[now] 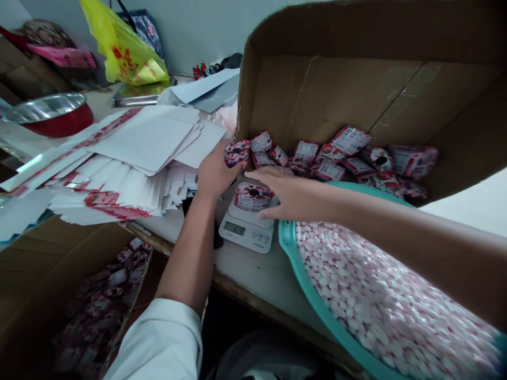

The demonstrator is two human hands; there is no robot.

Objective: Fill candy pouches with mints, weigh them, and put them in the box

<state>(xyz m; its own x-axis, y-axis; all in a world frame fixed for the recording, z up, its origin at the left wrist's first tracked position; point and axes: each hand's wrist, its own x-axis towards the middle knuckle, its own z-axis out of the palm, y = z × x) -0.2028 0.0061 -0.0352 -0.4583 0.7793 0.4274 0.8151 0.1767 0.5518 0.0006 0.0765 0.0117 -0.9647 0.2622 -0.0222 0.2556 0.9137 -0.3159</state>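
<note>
My left hand (217, 170) grips a small red-and-white printed candy box (237, 153) with a round dark hole in its face, at the near left corner of the big carton. A matching candy box (253, 196) rests on a white digital kitchen scale (247, 240), whose display is lit. Over the right side of that box hovers my right hand (279, 192), thumb and fingers apart, palm down; whether a fingertip touches the box I cannot tell. Several similar candy boxes (330, 170) lie jumbled inside the tipped brown carton (336, 100) behind the scale.
A teal basin (291, 245) of pale pink-white candies stands at the right. To the left are stacked flat white cartons (146, 134), a red metal bowl (59, 122) and a yellow plastic bag (122, 53). Below the table edge, a lower carton (35, 269) holds many boxes.
</note>
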